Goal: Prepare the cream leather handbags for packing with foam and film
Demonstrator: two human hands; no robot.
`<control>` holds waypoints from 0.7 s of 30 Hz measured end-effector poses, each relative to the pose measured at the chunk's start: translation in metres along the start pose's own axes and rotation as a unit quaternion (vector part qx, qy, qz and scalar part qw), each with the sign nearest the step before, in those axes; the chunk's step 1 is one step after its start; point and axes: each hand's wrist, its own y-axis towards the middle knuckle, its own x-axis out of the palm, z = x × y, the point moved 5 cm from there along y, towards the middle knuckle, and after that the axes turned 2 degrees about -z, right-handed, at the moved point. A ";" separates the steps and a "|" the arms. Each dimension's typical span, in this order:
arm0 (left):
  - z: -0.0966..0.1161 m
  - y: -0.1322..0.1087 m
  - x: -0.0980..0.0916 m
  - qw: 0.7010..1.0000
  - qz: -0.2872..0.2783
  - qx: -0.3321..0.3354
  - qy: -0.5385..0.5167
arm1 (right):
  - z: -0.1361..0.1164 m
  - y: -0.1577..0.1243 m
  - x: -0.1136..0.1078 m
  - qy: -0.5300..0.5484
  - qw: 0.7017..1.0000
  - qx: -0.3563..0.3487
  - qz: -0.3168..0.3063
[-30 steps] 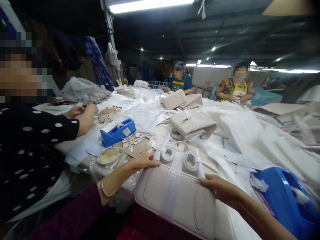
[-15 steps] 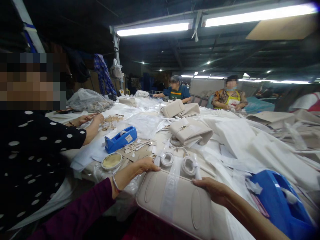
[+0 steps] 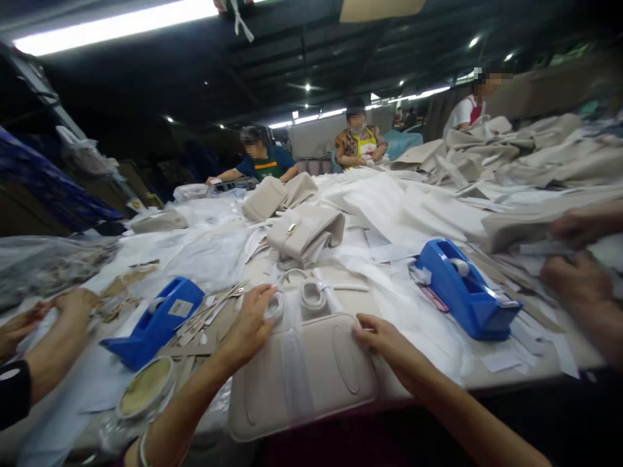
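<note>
A flat cream leatherette handbag panel [image 3: 302,383] lies at the near table edge, with a white strip [image 3: 294,383] across its middle. My left hand [image 3: 248,327] grips its upper left corner, fingers spread. My right hand [image 3: 384,344] holds its upper right edge. Just beyond the panel, close to my left fingers, sit small white wrapped rolls [image 3: 311,296]. A blue tape dispenser [image 3: 156,324] and scattered tan card strips [image 3: 207,327] lie left of my left hand.
A co-worker's hands [image 3: 48,324] work at the left, and another person's hands [image 3: 579,253] at the right. A second blue dispenser [image 3: 462,288], a round glue tin [image 3: 146,387], white sheeting [image 3: 403,214] and cream bags [image 3: 302,233] cover the table.
The view has swung and tilted, bringing the right-hand blue dispenser fully into sight. The panel now sits farther from me, and my left hand has shifted to its upper corner.
</note>
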 end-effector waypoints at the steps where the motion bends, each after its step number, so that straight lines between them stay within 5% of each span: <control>1: 0.021 0.011 0.005 0.997 -0.023 0.067 -0.012 | 0.007 -0.011 0.003 0.005 1.000 0.006 0.007; 4: 0.073 0.045 0.030 0.967 -0.121 0.218 -0.047 | 0.020 -0.035 0.012 -0.024 0.998 -0.017 0.047; 7: 0.099 0.073 0.062 0.938 -0.206 0.277 -0.038 | 0.030 -0.048 0.022 -0.052 0.994 -0.047 0.080; 14: 0.104 0.091 0.102 0.900 -0.304 0.311 0.025 | 0.060 -0.045 0.028 0.042 0.997 -0.049 0.037; 21: 0.103 0.090 0.106 0.897 -0.325 0.298 0.018 | 0.059 -0.024 0.022 0.299 0.947 0.113 -0.016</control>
